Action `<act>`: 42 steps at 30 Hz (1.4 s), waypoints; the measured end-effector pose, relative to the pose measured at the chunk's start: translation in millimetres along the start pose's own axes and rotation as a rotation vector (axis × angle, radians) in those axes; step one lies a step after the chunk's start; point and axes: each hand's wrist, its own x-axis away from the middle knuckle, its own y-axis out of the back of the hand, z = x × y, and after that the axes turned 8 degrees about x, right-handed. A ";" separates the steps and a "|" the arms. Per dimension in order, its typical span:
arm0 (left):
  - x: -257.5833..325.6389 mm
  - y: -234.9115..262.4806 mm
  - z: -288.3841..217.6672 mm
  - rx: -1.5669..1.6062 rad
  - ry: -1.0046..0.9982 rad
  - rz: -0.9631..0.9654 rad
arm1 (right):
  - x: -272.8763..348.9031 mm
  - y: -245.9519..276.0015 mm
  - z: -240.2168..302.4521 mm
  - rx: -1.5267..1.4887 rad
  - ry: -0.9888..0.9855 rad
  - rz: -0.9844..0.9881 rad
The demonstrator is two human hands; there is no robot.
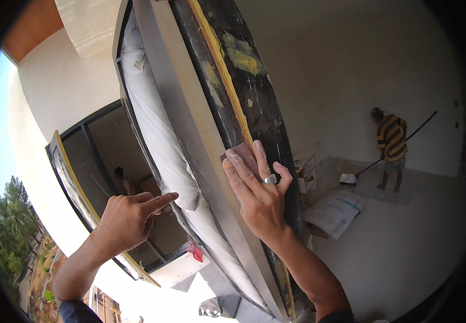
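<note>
the tall window frame [211, 134] runs in a long slant from the top of the view down to the lower right, with its dark, filler-patched edge strip [254, 102] on the right side and its plastic-wrapped pane [157, 140] on the left. the right hand [257, 191] lies flat on that dark strip, fingers pointing up along its length, its grip spread wide and pressing a small reddish sanding sheet [244, 153] under the fingertips. the left hand [128, 218] is loosely curled, holds nothing, and points its forefinger toward the pane, farther from the sheet
</note>
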 end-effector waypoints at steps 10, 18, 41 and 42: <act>-21.7 10.4 1.8 0.128 -0.017 -0.144 | 2.8 -4.2 -5.4 -0.005 0.012 -0.026; -65.4 39.9 -18.4 0.296 -0.049 -0.508 | -81.7 -14.6 -13.6 0.013 0.099 -0.152; 36.5 -21.8 -25.1 0.219 -0.126 0.506 | 46.4 12.6 4.0 -0.046 0.018 0.056; 44.5 -21.0 -23.8 0.220 -0.108 0.497 | 22.8 7.0 3.5 -0.064 0.025 0.025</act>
